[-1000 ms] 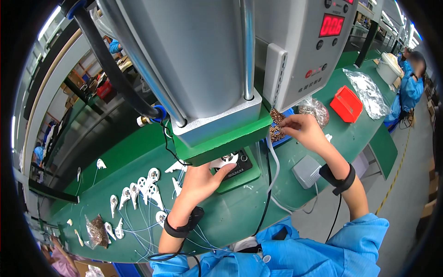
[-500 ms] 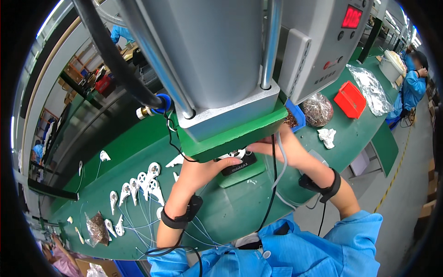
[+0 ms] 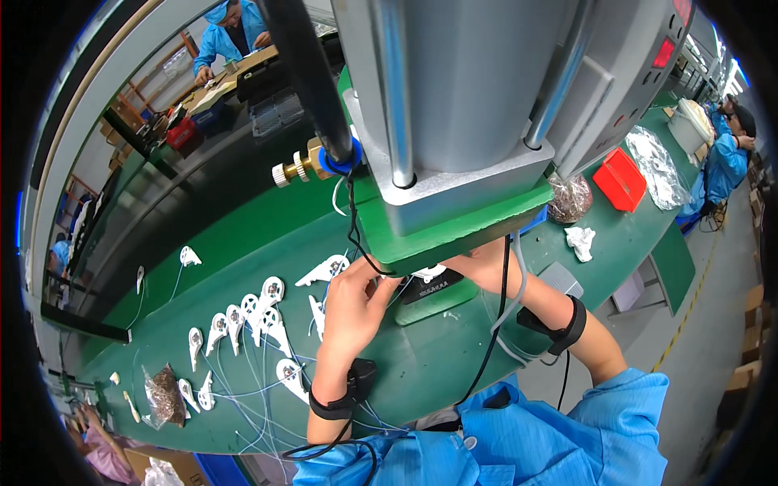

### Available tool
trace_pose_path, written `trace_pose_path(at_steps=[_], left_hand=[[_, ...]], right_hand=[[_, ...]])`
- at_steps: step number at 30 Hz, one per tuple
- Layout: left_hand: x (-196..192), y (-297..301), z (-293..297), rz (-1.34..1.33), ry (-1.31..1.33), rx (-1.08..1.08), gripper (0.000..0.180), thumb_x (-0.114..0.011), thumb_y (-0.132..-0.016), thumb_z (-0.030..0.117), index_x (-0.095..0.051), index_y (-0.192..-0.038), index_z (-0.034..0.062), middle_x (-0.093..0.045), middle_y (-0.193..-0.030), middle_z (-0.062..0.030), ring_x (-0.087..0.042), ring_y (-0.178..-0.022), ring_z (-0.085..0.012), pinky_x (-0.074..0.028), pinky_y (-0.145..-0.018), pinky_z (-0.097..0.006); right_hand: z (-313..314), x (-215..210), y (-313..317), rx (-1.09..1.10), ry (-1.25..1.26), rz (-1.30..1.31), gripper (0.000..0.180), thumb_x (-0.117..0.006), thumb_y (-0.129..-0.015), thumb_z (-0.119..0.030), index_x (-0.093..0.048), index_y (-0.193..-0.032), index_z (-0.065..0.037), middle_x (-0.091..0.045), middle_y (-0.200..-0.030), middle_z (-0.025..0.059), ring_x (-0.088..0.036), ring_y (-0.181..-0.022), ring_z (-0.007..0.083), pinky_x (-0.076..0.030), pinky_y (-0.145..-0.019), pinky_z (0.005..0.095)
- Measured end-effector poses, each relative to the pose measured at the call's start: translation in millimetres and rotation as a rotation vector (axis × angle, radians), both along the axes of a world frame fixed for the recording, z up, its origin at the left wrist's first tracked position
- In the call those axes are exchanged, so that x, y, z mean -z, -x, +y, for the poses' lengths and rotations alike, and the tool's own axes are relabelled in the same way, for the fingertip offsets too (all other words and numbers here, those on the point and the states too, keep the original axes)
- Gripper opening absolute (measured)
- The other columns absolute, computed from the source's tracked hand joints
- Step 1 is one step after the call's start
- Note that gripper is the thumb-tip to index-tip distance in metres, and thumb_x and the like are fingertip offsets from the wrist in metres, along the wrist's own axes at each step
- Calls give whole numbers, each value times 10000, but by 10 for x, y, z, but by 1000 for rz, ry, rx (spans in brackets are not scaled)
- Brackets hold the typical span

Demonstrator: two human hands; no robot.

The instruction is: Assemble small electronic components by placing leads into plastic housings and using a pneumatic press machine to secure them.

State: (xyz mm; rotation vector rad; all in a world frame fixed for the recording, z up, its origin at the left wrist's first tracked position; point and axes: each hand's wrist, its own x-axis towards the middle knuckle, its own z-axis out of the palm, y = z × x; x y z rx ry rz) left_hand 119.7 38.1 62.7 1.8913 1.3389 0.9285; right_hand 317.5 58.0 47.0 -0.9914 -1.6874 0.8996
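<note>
In front of me stands a bench press with a grey cylinder (image 3: 478,89) and a green press plate (image 3: 470,227). Beneath it a black fixture block (image 3: 432,286) rests on a green base (image 3: 438,308). A white plastic part (image 3: 428,274) lies on the block, partly hidden by the plate. My left hand (image 3: 354,304) is just left of the block, thumb and fingers curled together; what they pinch cannot be made out. My right hand (image 3: 485,266) reaches in from the right beside the white part, its fingertips hidden under the plate.
Several white parts with thin cables (image 3: 263,304) lie left on the green bench. A bag of small brown pieces (image 3: 166,395) is at far left, another bag (image 3: 570,198) behind right, near a red bin (image 3: 620,180). Hanging cables (image 3: 498,324) run beside my right arm.
My left hand has drawn back left from the block, where its thumb lay by the white part. My right hand stays close to the block. The view has shifted, moving the press rightward.
</note>
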Motion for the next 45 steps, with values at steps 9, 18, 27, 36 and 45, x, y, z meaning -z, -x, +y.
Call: trace_pose_path(at_steps=[9, 18, 27, 36, 45], left_hand=[[-121, 79, 55, 134, 39, 117, 268, -619, -778, 139, -619, -1034, 60, -532, -670, -133, -515, -540, -248, -398, -522, -332], [-158, 144, 73, 145, 101, 155, 331, -598, -803, 198, -594, -1088, 29, -585, -724, -139, -568, -641, -283, -436, -595, -358], [-194, 164, 52, 200, 43, 189, 347, -592, -811, 215, -584, -1101, 25, -607, -785, -156, -581, -709, -315, -448, -637, -373], [-151, 172, 55, 146, 15, 222, 368, -571, -823, 245, -576, -1104, 8, -582, -751, -179, -566, -660, -320, -428, -613, -384], [30, 70, 75, -72, 138, 198, 360, -531, -868, 168, -511, -1167, -32, -624, -820, -122, -562, -719, -167, -433, -665, -305]], right_hand=[[-13, 58, -198, -10, -153, -141, 179, -621, -770, -95, -622, -924, -3, -543, -693, 87, -519, -632, 150, -415, -565, 296], [-951, 14, -1059, 887, -208, -248, 389, -515, -830, -50, -496, -1216, 0, -405, -616, -44, -369, -536, 62, -317, -490, 203], [-771, 801, -1075, 973, -43, -633, 434, -638, -772, -95, -493, -1177, -44, -386, -565, 20, -406, -499, 104, -347, -478, 254], [-760, 880, -1176, 987, -65, -388, 354, -589, -795, -57, -508, -1138, -27, -379, -555, -11, -361, -484, 61, -298, -461, 213], [-760, 779, -1153, 942, -14, -495, 340, -590, -793, -102, -526, -1123, -52, -427, -551, 17, -420, -473, 105, -350, -482, 258]])
